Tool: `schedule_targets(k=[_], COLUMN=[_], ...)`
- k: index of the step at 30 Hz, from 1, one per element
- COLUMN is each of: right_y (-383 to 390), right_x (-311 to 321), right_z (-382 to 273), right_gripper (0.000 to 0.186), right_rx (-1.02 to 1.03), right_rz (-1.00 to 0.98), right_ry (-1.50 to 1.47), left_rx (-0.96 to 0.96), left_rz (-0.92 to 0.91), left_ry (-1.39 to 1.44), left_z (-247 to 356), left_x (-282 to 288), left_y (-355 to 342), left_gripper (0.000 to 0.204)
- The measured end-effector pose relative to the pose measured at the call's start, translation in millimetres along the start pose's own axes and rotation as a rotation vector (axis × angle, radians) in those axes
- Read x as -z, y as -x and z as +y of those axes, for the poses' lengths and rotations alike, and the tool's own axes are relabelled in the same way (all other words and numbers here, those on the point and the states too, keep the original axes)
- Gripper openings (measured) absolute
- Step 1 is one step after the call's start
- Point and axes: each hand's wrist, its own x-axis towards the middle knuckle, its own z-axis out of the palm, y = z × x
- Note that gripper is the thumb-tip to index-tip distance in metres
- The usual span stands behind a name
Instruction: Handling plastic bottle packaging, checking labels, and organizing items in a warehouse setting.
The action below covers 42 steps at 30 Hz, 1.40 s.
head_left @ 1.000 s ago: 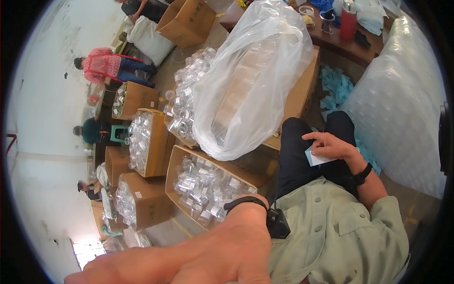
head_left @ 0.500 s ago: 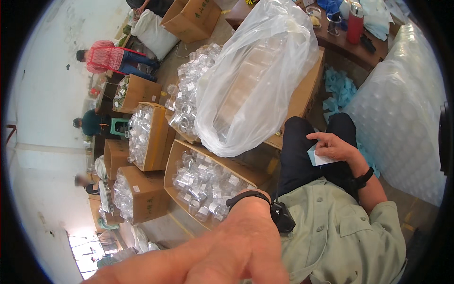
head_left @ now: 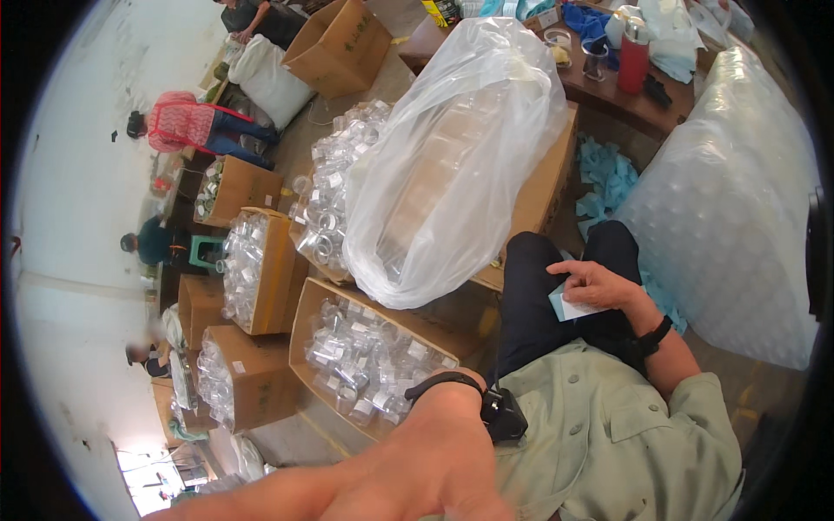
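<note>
My left hand point(head_left: 400, 469) looms close at the bottom, fingers stretched out and partly out of view; nothing shows held in it. My right hand point(head_left: 584, 286) rests at my dark-trousered thighs, index finger extended, thumb and other fingers on a pale blue and white paper piece point(head_left: 563, 307). Beside my legs stands a cardboard box point(head_left: 302, 334) of clear plastic containers point(head_left: 356, 360). Beyond them, a large clear bag point(head_left: 452, 95) of clear items lies on another carton.
More container-filled cartons point(head_left: 261, 398) stand at left. A dark table point(head_left: 599, 95) holds a red flask point(head_left: 633, 68) and cups. A bulging translucent bag point(head_left: 721, 217) fills the right, near blue scraps point(head_left: 599, 174). Co-workers point(head_left: 178, 122) work along the wall.
The camera's view has shifted slightly, moving the scene within the frame. My left hand has shifted a little at the lower edge; my right hand keeps its grip on the paper.
</note>
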Motion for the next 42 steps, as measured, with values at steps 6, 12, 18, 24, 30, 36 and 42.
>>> schedule_targets(k=[6, 12, 18, 24, 30, 36, 42], right_y=[-6.4, -6.3, -9.1, -5.7, 4.0, -2.6, -6.5], right_x=[-4.2, -4.3, -2.0, -3.8, 2.6, -2.0, -2.2], right_z=[-3.3, -6.8, 4.6, -4.3, -1.3, -6.9, -3.5], right_gripper=[0.062, 0.062, 0.062, 0.062, 0.063, 0.063, 0.062], right_rx=[0.025, -0.009, 0.028, 0.028, -0.022, -0.001, 0.013], right_rz=[-0.032, -0.021, 0.016, 0.008, 0.055, -0.004, 0.013], right_ry=[0.034, 0.017, 0.057, 0.016, 0.055, 0.003, 0.064], left_rx=[-0.364, -0.353, -0.353, -0.361, -0.201, -0.447, -0.207], left_rz=[-0.191, 0.018, 0.214, 0.387, 0.666, 1.138, 0.935], left_ry=[0.053, -0.082, -0.191, -0.297, -0.321, -0.216, -0.203], left_z=[-42.7, -44.2, -49.5, -52.5, -50.6, -81.6, -59.6], left_x=[11.4, 1.3, -11.6, -31.6, -74.0, -115.0, -93.2], left_y=[-9.9, -17.2, -21.7, -28.6, -25.8, -73.1, -48.6], left_gripper=[0.098, 0.087, 0.076, 0.065, 0.054, 0.043, 0.041])
